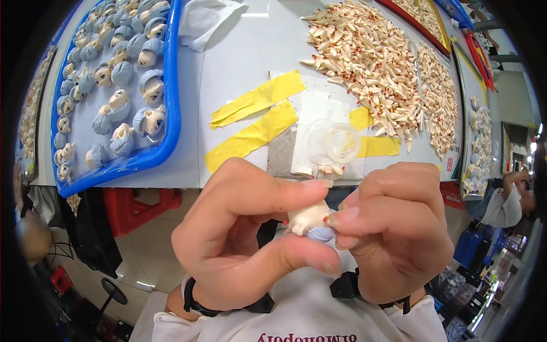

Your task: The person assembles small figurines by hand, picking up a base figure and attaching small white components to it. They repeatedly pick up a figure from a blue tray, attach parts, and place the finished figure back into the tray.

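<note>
Just off the table's near edge, my left hand [219,228] grips a small cream figure head [307,218] with pale blue hair, held between thumb and index finger. The blue hair points downward. A red dot shows on each side of the head. My right hand [401,228] is closed in a pinch against the head's right side, at a small red-tipped piece [326,219] that its fingertips mostly hide. Beyond the hands, a clear plastic cup [342,142] stands on white paper [310,111], with a few cream pieces [331,170] beside it.
A blue tray [174,108] of blue-haired heads sits at left. A large pile of cream, red-tipped pieces [364,54] spreads at the far right. Yellow tape strips [250,134] cross a grey board [280,154]. Red stools [137,211] stand below; a person [504,205] is at right.
</note>
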